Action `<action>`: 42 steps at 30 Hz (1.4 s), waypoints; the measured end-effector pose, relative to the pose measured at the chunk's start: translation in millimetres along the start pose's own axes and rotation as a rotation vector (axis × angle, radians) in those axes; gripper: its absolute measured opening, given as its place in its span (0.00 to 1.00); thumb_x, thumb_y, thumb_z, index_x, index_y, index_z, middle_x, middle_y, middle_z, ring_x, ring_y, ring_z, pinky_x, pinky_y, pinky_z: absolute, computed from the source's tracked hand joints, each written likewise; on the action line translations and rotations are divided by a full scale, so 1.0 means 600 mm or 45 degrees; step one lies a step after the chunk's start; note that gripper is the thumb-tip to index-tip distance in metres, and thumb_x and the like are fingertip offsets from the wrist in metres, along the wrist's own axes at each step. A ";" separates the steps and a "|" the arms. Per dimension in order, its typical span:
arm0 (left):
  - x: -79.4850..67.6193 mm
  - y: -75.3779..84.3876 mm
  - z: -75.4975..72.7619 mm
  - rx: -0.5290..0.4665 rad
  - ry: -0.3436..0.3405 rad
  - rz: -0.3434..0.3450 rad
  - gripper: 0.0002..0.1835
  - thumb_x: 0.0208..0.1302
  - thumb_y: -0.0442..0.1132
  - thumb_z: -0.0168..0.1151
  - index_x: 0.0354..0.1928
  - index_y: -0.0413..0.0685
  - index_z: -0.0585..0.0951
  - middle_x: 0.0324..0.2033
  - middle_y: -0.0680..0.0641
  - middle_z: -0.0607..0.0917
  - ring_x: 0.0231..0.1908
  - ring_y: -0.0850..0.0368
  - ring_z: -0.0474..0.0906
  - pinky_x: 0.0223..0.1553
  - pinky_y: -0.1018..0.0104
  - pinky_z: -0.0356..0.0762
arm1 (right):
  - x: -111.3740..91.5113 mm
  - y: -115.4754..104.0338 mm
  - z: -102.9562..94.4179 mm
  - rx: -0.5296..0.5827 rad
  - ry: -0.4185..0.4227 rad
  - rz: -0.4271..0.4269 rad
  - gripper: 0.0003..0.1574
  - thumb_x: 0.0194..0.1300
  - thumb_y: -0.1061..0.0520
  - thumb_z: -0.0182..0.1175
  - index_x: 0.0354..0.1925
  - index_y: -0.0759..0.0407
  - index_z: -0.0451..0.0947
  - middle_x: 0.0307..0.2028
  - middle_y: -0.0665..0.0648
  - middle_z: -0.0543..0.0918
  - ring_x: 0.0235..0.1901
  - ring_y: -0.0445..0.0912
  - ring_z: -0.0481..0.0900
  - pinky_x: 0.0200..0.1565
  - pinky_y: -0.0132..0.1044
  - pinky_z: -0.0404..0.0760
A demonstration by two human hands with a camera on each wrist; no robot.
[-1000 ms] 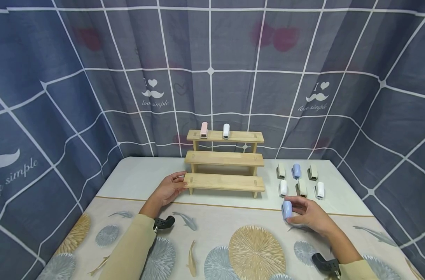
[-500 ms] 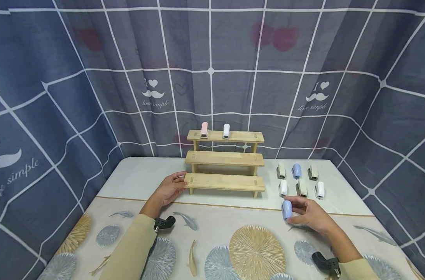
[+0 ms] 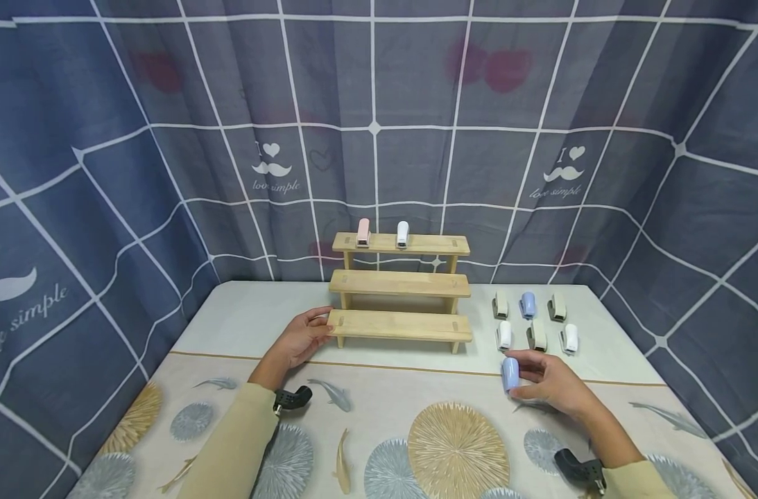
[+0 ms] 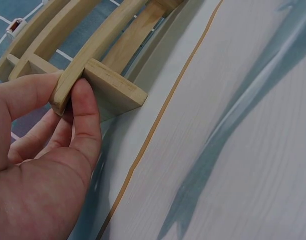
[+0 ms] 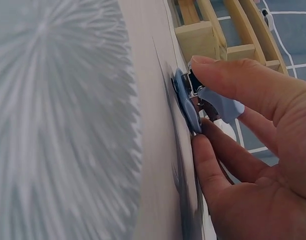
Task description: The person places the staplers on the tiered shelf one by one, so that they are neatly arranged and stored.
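The bench (image 3: 260,305), pale behind and patterned in front, bears a three-tier rack (image 3: 400,324) with a pink stapler (image 3: 363,233) and a white stapler (image 3: 403,234) on its top shelf (image 3: 437,244). Right of the rack stand six staplers (image 3: 537,335): cream, blue, cream behind; white, cream, white in front.

Three-tier wooden shelf (image 3: 400,282): middle tier (image 3: 379,281) free, bottom tier (image 3: 400,326) blocked at left end by left hand (image 3: 300,337), top tier (image 3: 437,243) free right of its white mini stapler (image 3: 403,234). Narrow lane on table (image 3: 260,305) between shelf's right end and six mini staplers (image 3: 537,335) toward far right corner; right hand (image 3: 552,379) with blue mini stapler (image 3: 510,374) blocks their near side.
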State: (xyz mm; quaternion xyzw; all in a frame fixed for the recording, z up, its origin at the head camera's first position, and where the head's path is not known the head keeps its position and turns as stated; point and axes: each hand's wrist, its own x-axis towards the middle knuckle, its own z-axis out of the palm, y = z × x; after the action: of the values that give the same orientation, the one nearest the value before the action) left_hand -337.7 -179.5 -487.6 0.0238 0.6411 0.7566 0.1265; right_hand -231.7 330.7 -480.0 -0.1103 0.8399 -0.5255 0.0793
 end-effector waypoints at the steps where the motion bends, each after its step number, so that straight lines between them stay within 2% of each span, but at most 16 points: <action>1: 0.000 0.001 0.000 -0.003 -0.005 0.003 0.35 0.67 0.20 0.57 0.76 0.31 0.60 0.41 0.53 0.81 0.38 0.63 0.82 0.40 0.74 0.84 | 0.000 0.000 0.000 0.003 0.003 -0.005 0.49 0.48 0.65 0.79 0.66 0.74 0.70 0.66 0.78 0.71 0.59 0.61 0.81 0.55 0.28 0.83; 7: -0.002 0.004 0.004 -0.022 0.002 -0.001 0.36 0.66 0.19 0.56 0.75 0.31 0.60 0.39 0.54 0.82 0.37 0.63 0.82 0.39 0.74 0.84 | -0.001 -0.001 0.004 0.024 0.019 -0.032 0.49 0.48 0.66 0.79 0.65 0.76 0.70 0.65 0.79 0.71 0.52 0.38 0.82 0.53 0.25 0.82; 14: -0.004 0.004 0.005 0.013 0.028 -0.025 0.36 0.66 0.20 0.57 0.75 0.33 0.61 0.40 0.53 0.81 0.37 0.63 0.82 0.39 0.74 0.84 | -0.003 -0.005 0.005 0.026 0.039 -0.005 0.50 0.48 0.66 0.78 0.67 0.74 0.68 0.61 0.77 0.75 0.51 0.48 0.83 0.49 0.30 0.86; 17: -0.005 0.005 0.004 0.022 0.028 -0.023 0.36 0.66 0.21 0.58 0.75 0.33 0.61 0.40 0.53 0.81 0.38 0.62 0.82 0.39 0.74 0.84 | -0.005 -0.007 0.006 0.083 0.049 -0.001 0.50 0.51 0.67 0.77 0.69 0.73 0.66 0.59 0.78 0.76 0.50 0.46 0.84 0.47 0.32 0.87; 21: -0.006 0.006 0.004 0.015 0.028 -0.021 0.36 0.66 0.21 0.58 0.76 0.33 0.61 0.40 0.53 0.80 0.38 0.62 0.82 0.40 0.74 0.84 | -0.007 -0.009 0.008 0.184 0.054 -0.026 0.50 0.54 0.69 0.74 0.70 0.75 0.62 0.62 0.80 0.71 0.49 0.40 0.85 0.45 0.34 0.88; 25: -0.007 0.006 0.005 0.013 0.023 -0.016 0.36 0.67 0.20 0.57 0.76 0.32 0.61 0.41 0.53 0.80 0.37 0.64 0.82 0.40 0.74 0.84 | -0.008 -0.009 0.012 0.215 0.077 -0.057 0.49 0.56 0.69 0.73 0.71 0.75 0.62 0.63 0.80 0.67 0.48 0.37 0.84 0.46 0.33 0.88; 35: -0.003 0.004 0.005 0.026 0.023 -0.018 0.35 0.67 0.21 0.57 0.76 0.33 0.61 0.41 0.53 0.81 0.37 0.63 0.82 0.40 0.74 0.84 | 0.001 -0.013 0.020 0.310 0.114 0.008 0.52 0.55 0.69 0.73 0.73 0.67 0.62 0.64 0.70 0.69 0.48 0.41 0.85 0.47 0.36 0.89; 42: -0.005 0.005 0.003 0.022 0.013 -0.021 0.36 0.68 0.21 0.57 0.76 0.33 0.60 0.42 0.52 0.80 0.37 0.64 0.82 0.38 0.75 0.84 | 0.008 -0.027 0.028 0.440 0.099 -0.001 0.52 0.56 0.71 0.71 0.75 0.65 0.61 0.57 0.55 0.73 0.47 0.40 0.85 0.46 0.35 0.88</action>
State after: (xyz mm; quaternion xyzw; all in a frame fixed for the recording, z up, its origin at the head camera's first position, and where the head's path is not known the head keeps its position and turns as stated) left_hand -334.8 -179.0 -484.1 0.0158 0.6485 0.7499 0.1294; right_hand -230.4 308.1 -472.6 -0.0749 0.7394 -0.6659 0.0644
